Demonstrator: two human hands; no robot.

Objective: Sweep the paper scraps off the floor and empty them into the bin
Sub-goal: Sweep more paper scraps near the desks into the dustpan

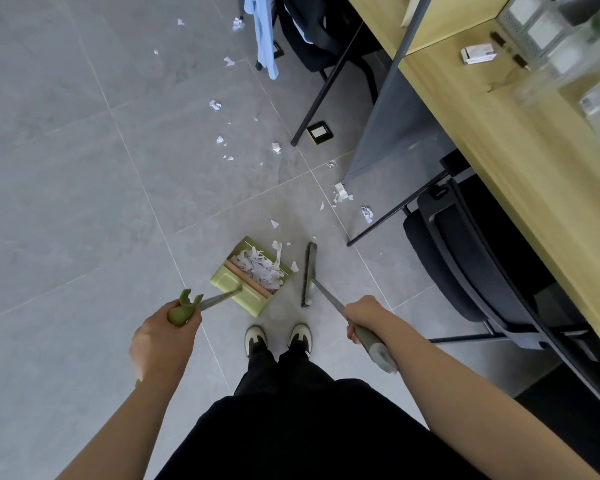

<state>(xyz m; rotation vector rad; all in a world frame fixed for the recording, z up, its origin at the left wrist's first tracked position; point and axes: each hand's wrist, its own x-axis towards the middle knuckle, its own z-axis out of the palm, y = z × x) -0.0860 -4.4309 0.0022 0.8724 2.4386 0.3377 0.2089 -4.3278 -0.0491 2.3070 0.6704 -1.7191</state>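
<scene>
A green dustpan (227, 283) rests on the grey floor just ahead of my feet, with a heap of white paper scraps (260, 266) inside it. My left hand (163, 341) grips the green end of the dustpan's long handle. My right hand (362, 315) grips the grey handle of a broom, whose dark brush head (309, 273) stands on the floor right of the pan's mouth. A few scraps lie at the pan's lip. More loose scraps (342, 194) trail away across the floor toward the far chair. No bin is in view.
A wooden desk (499, 140) with dark metal legs runs along the right. A black chair (471, 258) stands close on my right, another (312, 32) farther off with a blue cloth (264, 32) hanging. A small floor socket (320, 132) sits by a desk leg.
</scene>
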